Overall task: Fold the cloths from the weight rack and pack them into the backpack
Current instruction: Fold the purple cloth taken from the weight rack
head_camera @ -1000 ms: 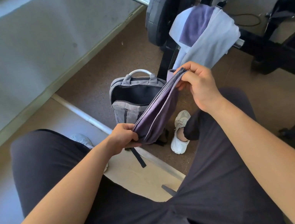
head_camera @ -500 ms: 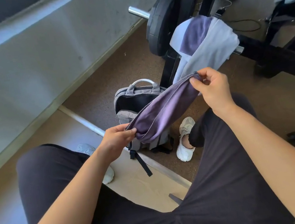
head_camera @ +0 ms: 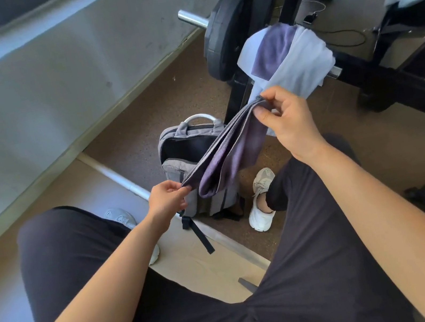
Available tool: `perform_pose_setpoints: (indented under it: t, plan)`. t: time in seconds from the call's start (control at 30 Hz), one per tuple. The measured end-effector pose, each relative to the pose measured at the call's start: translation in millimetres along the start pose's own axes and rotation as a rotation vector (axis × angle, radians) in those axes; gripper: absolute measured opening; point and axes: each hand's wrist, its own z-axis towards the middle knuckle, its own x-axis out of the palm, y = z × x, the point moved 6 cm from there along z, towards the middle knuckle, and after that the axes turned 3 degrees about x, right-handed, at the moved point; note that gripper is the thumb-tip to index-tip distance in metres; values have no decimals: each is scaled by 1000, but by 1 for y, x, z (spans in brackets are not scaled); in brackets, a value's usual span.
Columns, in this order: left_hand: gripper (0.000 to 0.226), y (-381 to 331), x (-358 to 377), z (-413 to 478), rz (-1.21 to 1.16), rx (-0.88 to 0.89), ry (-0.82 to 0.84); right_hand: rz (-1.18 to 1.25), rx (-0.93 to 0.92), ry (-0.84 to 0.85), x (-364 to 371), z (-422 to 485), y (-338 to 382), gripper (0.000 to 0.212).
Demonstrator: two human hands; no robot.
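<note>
Status: folded dusty-purple cloth [head_camera: 230, 155] is strung diagonally between my two hands, in several layers, its middle sagging. My left hand [head_camera: 166, 201] pinches the lower end between thumb and fingertips. My right hand [head_camera: 287, 120] pinches the upper end, thumb against forefinger, other fingers loosely curled.

The cloth hangs directly over the grey fabric backpack [head_camera: 178, 166]. That stands upright on the brown floor between my feet, main compartment unzipped, dark inside. Can't tell if the sag touches the backpack.

On the black weight rack [head_camera: 377, 77] behind: pale white cloth [head_camera: 302, 64] draped over a chrome peg, with a second purple cloth [head_camera: 271, 49] lying on top, just beside a black weight plate [head_camera: 226, 34]. My white sneaker [head_camera: 262, 206] sits just beside the backpack.
</note>
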Motion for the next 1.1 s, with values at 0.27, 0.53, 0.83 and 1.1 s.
perform_pose_setpoints:
  t: [0.27, 0.53, 0.83, 1.1]
  plan:
    - [25, -16, 47, -14, -357, -282, 292, -51, -148, 80, 8, 9, 42, 17]
    - [34, -25, 66, -18, -492, -130, 553, -110, -162, 11, 2, 20, 44, 8]
    - [23, -7, 24, -10, -403, -245, 12, -138, -127, 5, 3, 19, 32, 12]
    - [18, -14, 11, -17, -299, -233, 153, -116, -69, -9, 6, 14, 20, 3]
